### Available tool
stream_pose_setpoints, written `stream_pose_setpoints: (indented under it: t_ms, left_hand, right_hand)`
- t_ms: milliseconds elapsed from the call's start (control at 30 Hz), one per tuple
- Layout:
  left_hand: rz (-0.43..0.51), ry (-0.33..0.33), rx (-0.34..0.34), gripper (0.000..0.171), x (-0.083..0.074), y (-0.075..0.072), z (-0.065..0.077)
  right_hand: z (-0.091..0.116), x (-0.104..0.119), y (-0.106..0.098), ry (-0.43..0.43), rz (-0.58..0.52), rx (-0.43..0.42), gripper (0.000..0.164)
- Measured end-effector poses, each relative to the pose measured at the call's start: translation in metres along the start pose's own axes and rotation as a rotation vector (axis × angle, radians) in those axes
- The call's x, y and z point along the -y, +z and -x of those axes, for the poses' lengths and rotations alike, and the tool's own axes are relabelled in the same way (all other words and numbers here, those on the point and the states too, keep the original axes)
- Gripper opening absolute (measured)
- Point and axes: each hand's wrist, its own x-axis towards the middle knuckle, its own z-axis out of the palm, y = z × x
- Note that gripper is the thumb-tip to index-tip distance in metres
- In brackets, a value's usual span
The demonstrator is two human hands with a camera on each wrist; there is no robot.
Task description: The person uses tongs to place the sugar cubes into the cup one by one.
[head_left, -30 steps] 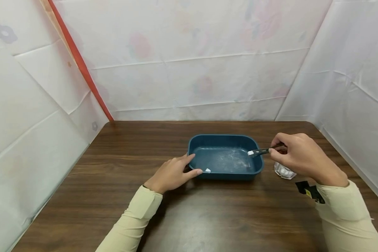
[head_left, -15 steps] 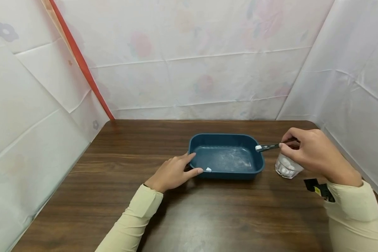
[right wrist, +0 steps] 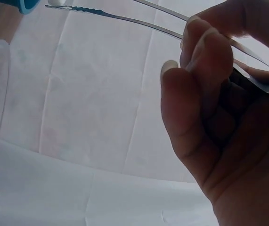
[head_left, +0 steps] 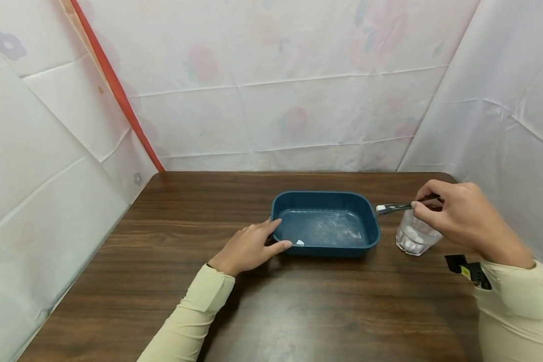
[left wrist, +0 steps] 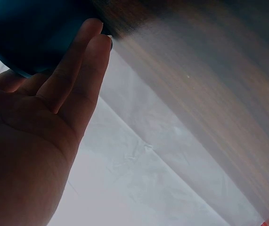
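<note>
Head view shows tweezers (head_left: 397, 207) right of centre with a white piece (head_left: 380, 209) at their tip; the right hand (head_left: 468, 216) pinches them between curled fingers, near a glass (head_left: 409, 240). Nearer mid-frame lies a blue tray (head_left: 330, 251); the left hand (head_left: 249, 249), fingers loosely extended, touches its left end.

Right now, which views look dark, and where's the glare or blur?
Head view: bright, with pale glare on the dark brown wooden table near the bottom; left wrist view: dim, the left hand and dark blue rectangular tray in shadow, table grain blurred; right wrist view: backlit, the right hand dark against the pale creased sheet.
</note>
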Motion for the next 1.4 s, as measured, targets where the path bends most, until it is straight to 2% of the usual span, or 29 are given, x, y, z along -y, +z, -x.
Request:
stream_pose_setpoints:
  t_ms: [500,900,1400]
  left_hand:
    - [0.006,0.002,0.005,0.084,0.0,-0.001,0.001]
    - [-0.001,-0.008,0.007,0.083,0.0,0.0,0.0]
    - [-0.002,-0.009,0.007,0.083,0.0,0.0,0.0]
  right_hand:
    - [0.001,-0.01,-0.011,0.014,0.06,-0.038,0.008]
    - [0.003,-0.008,-0.015,0.093,0.063,-0.003,0.008]
    - [0.004,-0.015,-0.019,0.119,0.073,-0.011,0.006]
